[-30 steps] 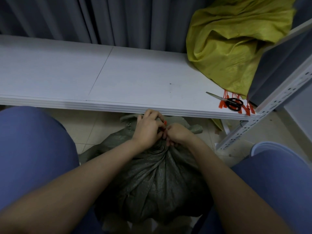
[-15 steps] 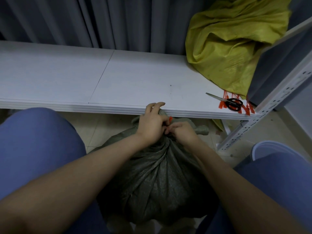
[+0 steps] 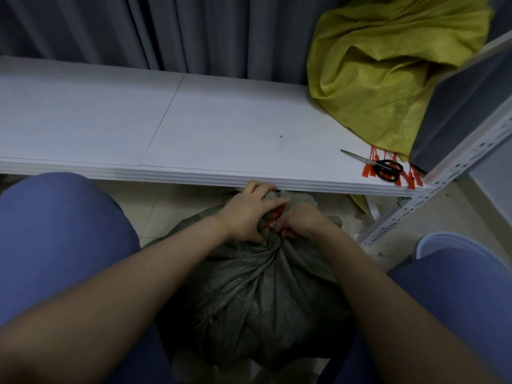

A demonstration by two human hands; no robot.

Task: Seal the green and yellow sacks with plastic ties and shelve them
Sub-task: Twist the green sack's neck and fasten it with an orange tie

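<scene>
The green sack (image 3: 257,295) stands on the floor directly under both hands, its gathered neck pointing up between them. The left hand (image 3: 246,214) grips this twisted neck. The right hand (image 3: 302,220), touching it, pinches the red plastic tie (image 3: 277,213). The fabric is woven and dull, with deep folds. The yellow sack (image 3: 388,65) lies crumpled on the white shelf (image 3: 194,120), well apart to the upper right of the hands, beside the scissors (image 3: 385,167).

Dim, bluish light: shelf (image 3: 221,128) beyond the left hand (image 3: 245,214) and right hand (image 3: 302,221) brightest, green sack (image 3: 249,286) under them shadowed; wide-angle edges bend.
</scene>
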